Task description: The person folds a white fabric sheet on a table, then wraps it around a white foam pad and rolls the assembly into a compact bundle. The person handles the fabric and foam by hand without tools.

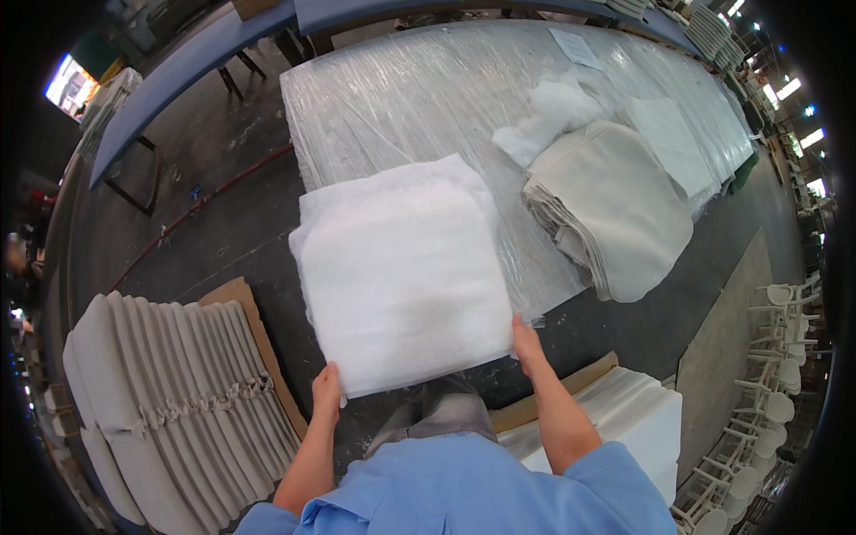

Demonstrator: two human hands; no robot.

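A white sheet of fluffy batting [401,276], roughly square, stretches out in front of me, its far part over the plastic-covered table [383,107]. My left hand [327,390] pinches its near left corner. At the near right corner my right hand [526,341] grips the edge, thumb on top. Whether it is one layer or several I cannot tell. To the right of the batting lies a stack of beige fabric covers [624,205]. Behind that stack sits a loose clump of white fibre fill [553,111].
Beige padded cushions [187,374] stand in a row at lower left, against cardboard. White foam blocks [624,410] are by my right side. Farther right are white chairs [758,437] in rows. A long blue table [187,85] runs along the far left. Paper [575,46] lies on the plastic.
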